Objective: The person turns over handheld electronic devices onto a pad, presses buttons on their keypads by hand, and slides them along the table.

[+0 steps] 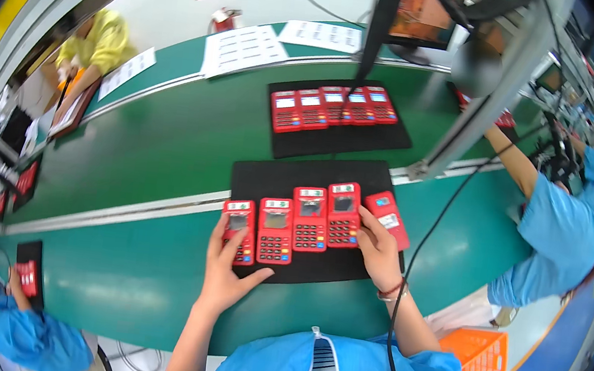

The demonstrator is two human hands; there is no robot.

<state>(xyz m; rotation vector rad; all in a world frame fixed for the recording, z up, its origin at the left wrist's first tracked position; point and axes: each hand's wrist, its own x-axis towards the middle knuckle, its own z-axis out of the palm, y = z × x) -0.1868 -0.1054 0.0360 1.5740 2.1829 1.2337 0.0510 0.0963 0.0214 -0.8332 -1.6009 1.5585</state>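
Note:
Several red card payment terminals with small screens and keypads lie on a black mat (316, 272) in front of me. My left hand (228, 276) is open at the leftmost terminal (240, 219), with its fingertips on that terminal and its thumb spread to the right. Beside it lie a second terminal (276, 231) and a third terminal (310, 220). My right hand (381, 254), fingers apart, touches the right edge of the fourth terminal (342, 216). Farther right, a red terminal (388, 218) lies tilted, showing a different face without a keypad and partly behind my right hand.
Beyond, a second black mat (301, 146) bears a row of red terminals with lit screens. A metal post (464, 131) and a hanging black cable (427, 237) stand to the right. Co-workers sit on both sides. An orange basket (486, 361) stands at my lower right.

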